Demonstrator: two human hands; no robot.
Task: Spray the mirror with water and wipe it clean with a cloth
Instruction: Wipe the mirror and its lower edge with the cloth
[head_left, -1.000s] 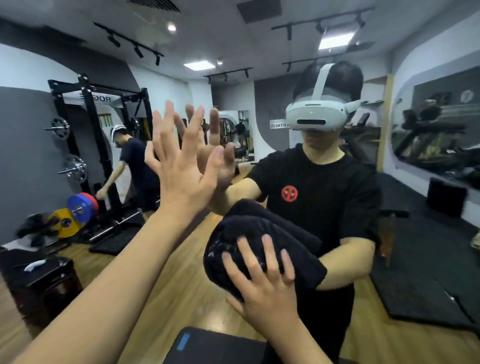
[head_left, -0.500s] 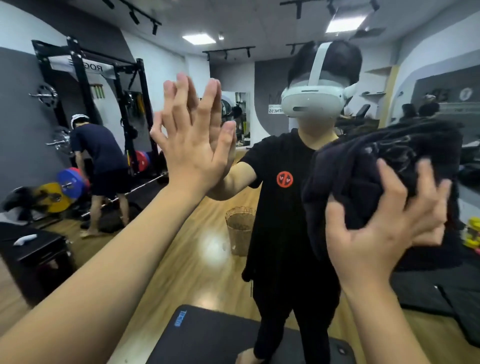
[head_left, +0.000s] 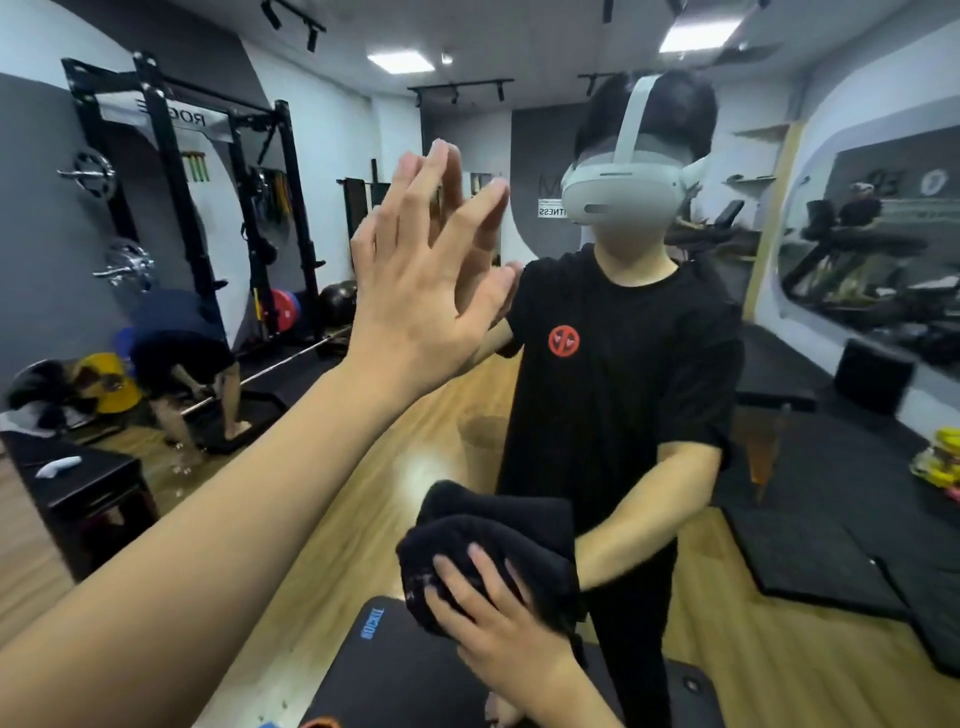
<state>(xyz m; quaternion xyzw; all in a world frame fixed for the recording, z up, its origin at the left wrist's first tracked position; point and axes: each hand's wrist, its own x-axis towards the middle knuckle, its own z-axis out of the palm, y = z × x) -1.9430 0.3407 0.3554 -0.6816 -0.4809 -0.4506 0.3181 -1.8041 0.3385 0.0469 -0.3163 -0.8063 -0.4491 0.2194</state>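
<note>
Mirror (head_left: 322, 519), cloth (head_left: 483, 545) under fingers (head_left: 457, 577)

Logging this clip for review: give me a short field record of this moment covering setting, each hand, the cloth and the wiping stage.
setting: gym, seen reflected in a large mirror
left hand: open, fingers straight, flat against the mirror, high up
right hand: fingers spread, pressing the black cloth onto the glass, low down
cloth: bunched, dark, between right hand and mirror
stage: wiping; no spray bottle in view
background: squat rack and another person bending, left
</note>
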